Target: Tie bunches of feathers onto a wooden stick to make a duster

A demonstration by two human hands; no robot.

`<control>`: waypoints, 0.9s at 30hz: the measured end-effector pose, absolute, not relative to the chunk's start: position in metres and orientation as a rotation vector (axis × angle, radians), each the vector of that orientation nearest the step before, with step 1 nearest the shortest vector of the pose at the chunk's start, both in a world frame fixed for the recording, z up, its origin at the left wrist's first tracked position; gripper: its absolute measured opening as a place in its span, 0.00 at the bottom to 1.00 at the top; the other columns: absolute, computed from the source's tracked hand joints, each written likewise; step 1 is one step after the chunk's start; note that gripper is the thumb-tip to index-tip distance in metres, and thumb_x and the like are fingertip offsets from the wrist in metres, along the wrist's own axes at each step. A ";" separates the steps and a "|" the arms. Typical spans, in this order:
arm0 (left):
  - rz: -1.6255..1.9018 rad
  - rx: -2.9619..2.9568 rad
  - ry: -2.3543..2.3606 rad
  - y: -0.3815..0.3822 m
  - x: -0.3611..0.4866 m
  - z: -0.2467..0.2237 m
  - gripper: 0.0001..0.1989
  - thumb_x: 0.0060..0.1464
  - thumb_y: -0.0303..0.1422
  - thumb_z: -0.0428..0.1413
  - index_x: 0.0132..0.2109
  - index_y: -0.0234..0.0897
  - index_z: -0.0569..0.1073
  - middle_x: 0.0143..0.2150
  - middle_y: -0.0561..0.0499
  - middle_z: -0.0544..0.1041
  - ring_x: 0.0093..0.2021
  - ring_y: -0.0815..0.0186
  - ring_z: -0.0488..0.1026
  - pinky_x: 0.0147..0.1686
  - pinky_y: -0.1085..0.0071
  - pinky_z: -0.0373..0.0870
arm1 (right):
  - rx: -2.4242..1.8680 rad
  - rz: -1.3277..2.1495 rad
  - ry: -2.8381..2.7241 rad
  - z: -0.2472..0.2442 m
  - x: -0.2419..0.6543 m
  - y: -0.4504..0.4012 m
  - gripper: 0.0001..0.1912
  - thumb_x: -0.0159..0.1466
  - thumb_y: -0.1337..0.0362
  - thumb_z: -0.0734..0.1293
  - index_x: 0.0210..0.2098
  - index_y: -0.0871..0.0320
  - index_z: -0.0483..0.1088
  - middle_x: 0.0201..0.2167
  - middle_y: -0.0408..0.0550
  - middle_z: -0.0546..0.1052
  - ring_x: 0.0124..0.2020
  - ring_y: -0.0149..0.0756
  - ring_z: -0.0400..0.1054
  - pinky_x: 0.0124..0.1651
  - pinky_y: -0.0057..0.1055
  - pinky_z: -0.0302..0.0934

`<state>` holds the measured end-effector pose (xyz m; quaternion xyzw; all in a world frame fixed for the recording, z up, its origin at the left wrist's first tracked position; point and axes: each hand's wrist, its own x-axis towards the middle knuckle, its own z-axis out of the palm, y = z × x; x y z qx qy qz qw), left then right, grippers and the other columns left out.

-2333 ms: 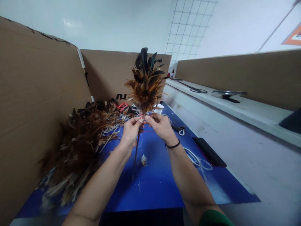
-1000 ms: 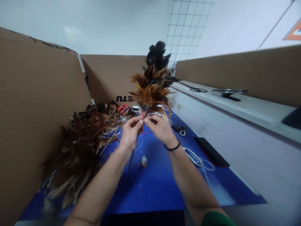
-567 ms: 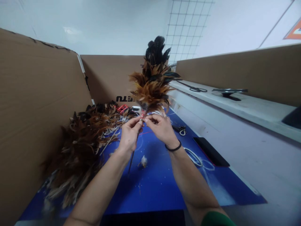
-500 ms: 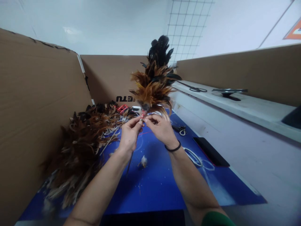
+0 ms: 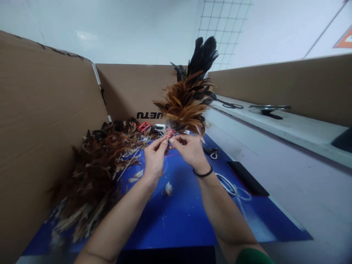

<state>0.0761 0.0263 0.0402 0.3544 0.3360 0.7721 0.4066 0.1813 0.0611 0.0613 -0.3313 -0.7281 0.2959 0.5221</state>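
A bundle of brown and black feathers stands up above my hands, its black tips leaning right. Red thread is wound round its base. My left hand pinches the lower end of the bundle, thumb against fingers. Right beside it, my right hand has its thumb and fingers closed at the bound base, a black band on the wrist. The fingertips nearly meet, and exactly what the right ones pinch is too small to tell.
A big heap of loose feathers covers the left of the blue table. To the right lie a black phone-like slab, a white cable and small black scissors. Cardboard walls surround the table; scissors rest on the ledge.
The feather bundle has turned and tilts further right, showing different feathers. My left hand has shifted slightly right, and small pale feathers beside it now show on the table.
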 end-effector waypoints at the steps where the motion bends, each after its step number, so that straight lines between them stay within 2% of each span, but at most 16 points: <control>1: 1.926 0.857 0.836 0.026 0.076 0.041 0.13 0.41 0.33 0.63 0.37 0.35 0.80 0.29 0.49 0.78 0.25 0.73 0.69 0.27 0.75 0.64 | -0.785 0.717 -1.744 0.061 0.181 0.061 0.08 0.56 0.62 0.66 0.29 0.60 0.75 0.23 0.46 0.78 0.25 0.32 0.71 0.29 0.27 0.64; 10: 1.816 0.690 0.739 0.025 0.074 0.047 0.16 0.32 0.31 0.68 0.34 0.32 0.79 0.27 0.49 0.78 0.26 0.73 0.71 0.27 0.76 0.64 | -0.800 0.608 -1.734 0.061 0.181 0.057 0.07 0.56 0.64 0.66 0.28 0.59 0.75 0.23 0.45 0.78 0.25 0.31 0.72 0.30 0.26 0.64; 19: 1.867 0.652 0.714 0.028 0.076 0.043 0.16 0.32 0.29 0.67 0.34 0.31 0.79 0.28 0.48 0.78 0.27 0.72 0.72 0.29 0.75 0.64 | -0.789 0.048 -1.885 0.060 0.178 0.048 0.08 0.60 0.68 0.62 0.29 0.58 0.73 0.27 0.45 0.77 0.28 0.31 0.69 0.33 0.27 0.60; 22: 1.858 0.650 0.709 0.028 0.076 0.043 0.15 0.32 0.29 0.67 0.33 0.31 0.79 0.27 0.48 0.78 0.26 0.72 0.71 0.28 0.75 0.64 | -0.795 0.057 -1.869 0.058 0.178 0.049 0.08 0.60 0.68 0.62 0.29 0.58 0.73 0.26 0.45 0.76 0.27 0.31 0.68 0.33 0.27 0.60; 27: 1.845 0.643 0.720 0.026 0.079 0.047 0.14 0.33 0.29 0.66 0.33 0.32 0.79 0.26 0.49 0.77 0.24 0.74 0.69 0.26 0.76 0.62 | -0.788 0.265 -1.797 0.057 0.180 0.051 0.08 0.60 0.65 0.62 0.30 0.57 0.73 0.26 0.44 0.77 0.27 0.31 0.69 0.33 0.27 0.62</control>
